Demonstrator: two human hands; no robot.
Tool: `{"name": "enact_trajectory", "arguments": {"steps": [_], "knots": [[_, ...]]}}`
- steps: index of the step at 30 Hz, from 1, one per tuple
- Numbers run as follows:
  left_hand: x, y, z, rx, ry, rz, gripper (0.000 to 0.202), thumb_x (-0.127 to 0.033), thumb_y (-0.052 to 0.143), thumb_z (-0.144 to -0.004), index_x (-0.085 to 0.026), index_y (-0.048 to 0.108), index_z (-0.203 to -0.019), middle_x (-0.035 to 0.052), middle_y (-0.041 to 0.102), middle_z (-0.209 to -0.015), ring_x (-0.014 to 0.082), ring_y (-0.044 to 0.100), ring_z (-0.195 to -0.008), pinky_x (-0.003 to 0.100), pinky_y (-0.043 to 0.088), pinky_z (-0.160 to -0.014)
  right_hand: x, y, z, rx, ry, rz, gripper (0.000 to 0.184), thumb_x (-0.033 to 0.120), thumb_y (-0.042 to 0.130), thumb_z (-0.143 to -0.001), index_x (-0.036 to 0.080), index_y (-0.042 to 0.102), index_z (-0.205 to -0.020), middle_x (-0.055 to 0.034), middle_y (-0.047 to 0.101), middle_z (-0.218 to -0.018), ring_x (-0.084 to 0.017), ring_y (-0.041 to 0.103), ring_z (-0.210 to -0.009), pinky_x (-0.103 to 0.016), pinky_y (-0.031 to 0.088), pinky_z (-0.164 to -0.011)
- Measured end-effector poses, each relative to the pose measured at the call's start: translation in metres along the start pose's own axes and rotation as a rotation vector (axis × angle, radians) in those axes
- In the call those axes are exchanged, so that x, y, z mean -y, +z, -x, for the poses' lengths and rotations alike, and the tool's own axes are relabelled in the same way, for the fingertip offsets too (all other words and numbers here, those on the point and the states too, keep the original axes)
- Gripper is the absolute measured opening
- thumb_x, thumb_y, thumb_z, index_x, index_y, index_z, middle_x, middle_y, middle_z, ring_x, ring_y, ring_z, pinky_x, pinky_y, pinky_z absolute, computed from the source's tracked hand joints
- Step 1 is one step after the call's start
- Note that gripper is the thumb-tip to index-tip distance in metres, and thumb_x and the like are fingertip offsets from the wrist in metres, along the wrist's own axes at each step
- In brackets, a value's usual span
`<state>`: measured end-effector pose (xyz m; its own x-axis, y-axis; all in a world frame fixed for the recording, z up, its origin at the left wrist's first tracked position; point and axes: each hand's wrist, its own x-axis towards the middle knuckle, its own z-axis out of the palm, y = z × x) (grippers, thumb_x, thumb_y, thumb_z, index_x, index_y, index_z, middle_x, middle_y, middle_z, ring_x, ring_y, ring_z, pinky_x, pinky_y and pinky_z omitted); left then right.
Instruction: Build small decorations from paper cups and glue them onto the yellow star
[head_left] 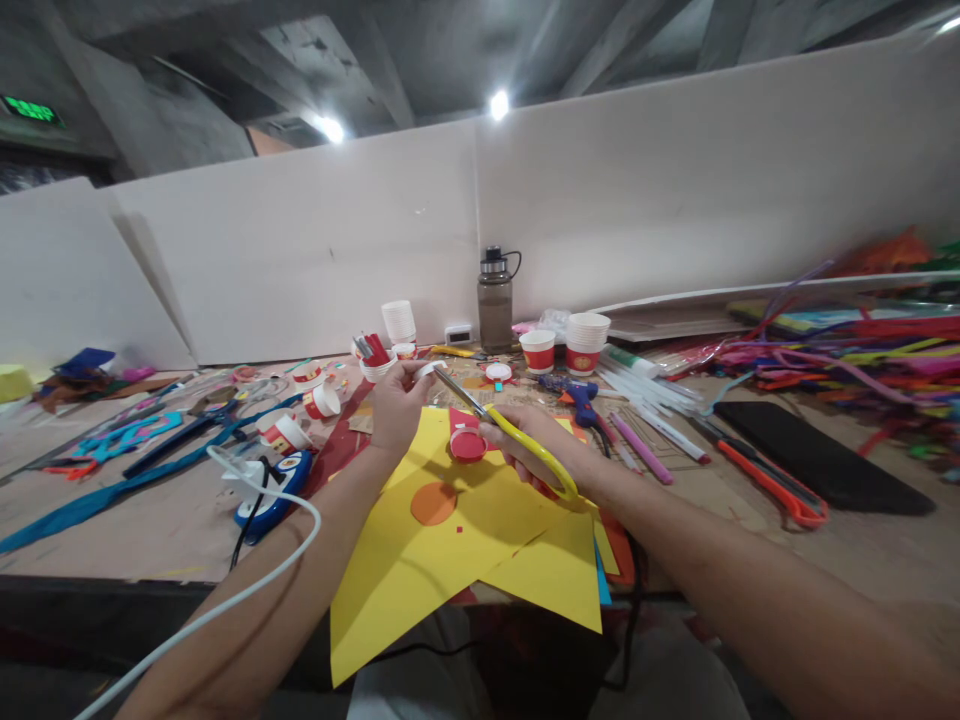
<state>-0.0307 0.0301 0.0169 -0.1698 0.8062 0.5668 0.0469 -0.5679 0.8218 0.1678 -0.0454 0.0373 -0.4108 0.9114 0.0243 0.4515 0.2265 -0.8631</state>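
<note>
My left hand (pixel 397 400) is raised over the table with its fingers closed on a small white piece of a paper cup (pixel 426 369). My right hand (pixel 534 443) grips yellow-handled scissors (pixel 510 430), whose blades point up and left and meet the white piece. Just below the hands a red and white paper cup (pixel 466 440) lies on its side on yellow paper sheets (pixel 450 540). An orange paper disc (pixel 433 503) rests on the yellow sheets.
Paper cups (pixel 586 343), a dark water bottle (pixel 495 300), a blue glue gun (pixel 577 397), pens, an orange utility knife (pixel 772 487), a black pad (pixel 817 455) and a heap of pipe cleaners (pixel 862 350) crowd the right. Cut cups, blue strips and a white cable (pixel 247 580) lie left. White boards stand behind.
</note>
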Motion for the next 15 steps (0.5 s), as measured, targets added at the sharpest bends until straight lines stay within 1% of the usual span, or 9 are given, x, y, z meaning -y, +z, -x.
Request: {"name": "enact_trajectory", "arguments": {"steps": [6,11,15], "knots": [[0.0009,0.0,-0.0003,-0.011,-0.007,0.008,0.021,-0.03,0.07,-0.072,-0.016,0.066,-0.087,0.0027,0.069,-0.081,0.0138,0.063,-0.074,0.029,0.051,-0.074,0.0032,0.0007,0.0017,-0.011,0.02,-0.014,0.031,0.051,0.053,-0.084,0.02,0.047,-0.081,0.0065,0.046,-0.058,-0.006,0.046,-0.035,-0.014,0.035,-0.027],[0.0018,0.0006,-0.0011,-0.015,-0.001,0.024,0.022,-0.032,0.071,-0.071,-0.016,0.066,-0.085,0.0031,0.07,-0.083,0.0147,0.064,-0.076,0.03,0.052,-0.075,0.001,0.0021,0.0018,-0.019,0.03,-0.022,0.032,0.051,0.054,-0.084,0.021,0.045,-0.079,0.0067,0.046,-0.058,-0.006,0.045,-0.034,-0.016,0.034,-0.026],[0.0028,0.0002,-0.001,-0.016,-0.004,0.011,0.022,-0.032,0.071,-0.071,-0.016,0.066,-0.085,0.0028,0.07,-0.081,0.0142,0.064,-0.076,0.029,0.052,-0.075,-0.0016,0.0028,0.0021,-0.019,0.038,-0.013,0.032,0.052,0.054,-0.083,0.021,0.046,-0.081,0.0067,0.047,-0.058,-0.007,0.046,-0.035,-0.016,0.035,-0.027]]}}
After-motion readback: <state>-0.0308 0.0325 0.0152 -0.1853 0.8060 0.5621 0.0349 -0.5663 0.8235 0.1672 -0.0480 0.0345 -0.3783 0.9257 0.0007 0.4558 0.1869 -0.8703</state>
